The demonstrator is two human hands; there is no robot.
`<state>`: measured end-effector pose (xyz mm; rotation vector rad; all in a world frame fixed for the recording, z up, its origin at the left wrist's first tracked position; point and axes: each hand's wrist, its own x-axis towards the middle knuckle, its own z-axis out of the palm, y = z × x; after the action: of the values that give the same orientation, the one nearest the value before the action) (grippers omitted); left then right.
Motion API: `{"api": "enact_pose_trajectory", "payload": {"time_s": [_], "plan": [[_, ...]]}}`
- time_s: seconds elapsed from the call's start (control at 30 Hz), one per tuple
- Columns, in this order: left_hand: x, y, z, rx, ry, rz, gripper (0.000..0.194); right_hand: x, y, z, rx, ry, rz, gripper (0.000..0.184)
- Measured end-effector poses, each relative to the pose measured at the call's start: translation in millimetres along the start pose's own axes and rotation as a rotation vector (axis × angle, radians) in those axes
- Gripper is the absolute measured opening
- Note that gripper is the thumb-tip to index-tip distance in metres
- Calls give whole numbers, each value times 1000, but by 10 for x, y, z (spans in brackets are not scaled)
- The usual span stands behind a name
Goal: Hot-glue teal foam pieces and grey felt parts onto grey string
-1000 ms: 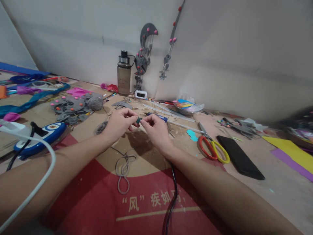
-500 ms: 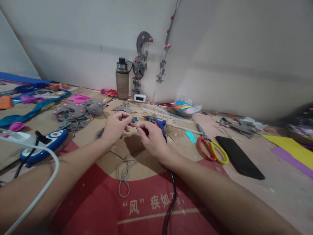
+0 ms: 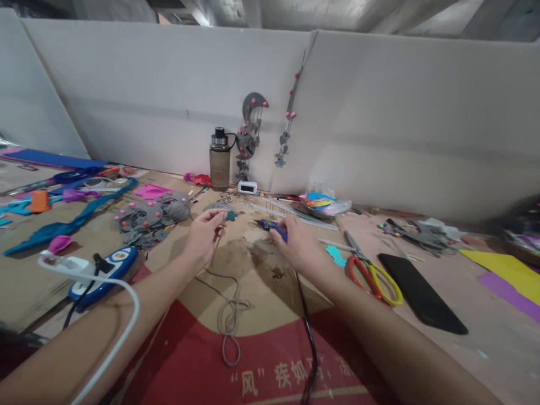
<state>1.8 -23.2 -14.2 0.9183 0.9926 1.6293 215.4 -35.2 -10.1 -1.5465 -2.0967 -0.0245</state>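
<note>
Between the thumb and fingers of my left hand [image 3: 205, 235] is a small dark green piece [image 3: 230, 215], its edge poking out past the fingertips. Grey cord [image 3: 230, 318] trails from under that hand and lies in loops on the cardboard. My right hand [image 3: 297, 242] is closed around a blue glue gun [image 3: 269, 224], whose nozzle points left toward the green piece without touching it. From below the right hand a black cable [image 3: 307, 329] runs down to the near edge.
Right of my right arm lie scissors [image 3: 373, 275] with red and yellow handles and a black phone [image 3: 422, 292]. A blue power strip [image 3: 103, 278] with a white cable sits at left. Grey felt pieces [image 3: 145, 216], a bottle [image 3: 220, 163] and a dish [image 3: 323, 207] stand farther back.
My hands have come apart; the green piece stays in the left. My right hand moved right and took hold of the glue gun. The view has tilted up.
</note>
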Motion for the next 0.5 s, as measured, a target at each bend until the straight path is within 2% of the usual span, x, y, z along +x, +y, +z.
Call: {"api": "enact_pose_trajectory", "payload": {"time_s": [0.1, 0.2, 0.4, 0.43, 0.5], "plan": [[-9, 21, 14, -2, -23, 35, 17, 64, 165, 78, -223, -243, 175, 44], [-26, 36, 27, 16, -28, 60, 14, 98, 251, 149, -184, -380, 232, 35], [1, -16, -16, 19, -8, 31, 14, 236, 412, 219, 219, -383, 481, 19], [17, -32, -28, 6, -4, 22, 14, 247, 422, 221, 263, -387, 499, 19], [51, -60, -49, -16, 18, -3, 15, 247, 404, 214, 398, -311, 483, 22]]}}
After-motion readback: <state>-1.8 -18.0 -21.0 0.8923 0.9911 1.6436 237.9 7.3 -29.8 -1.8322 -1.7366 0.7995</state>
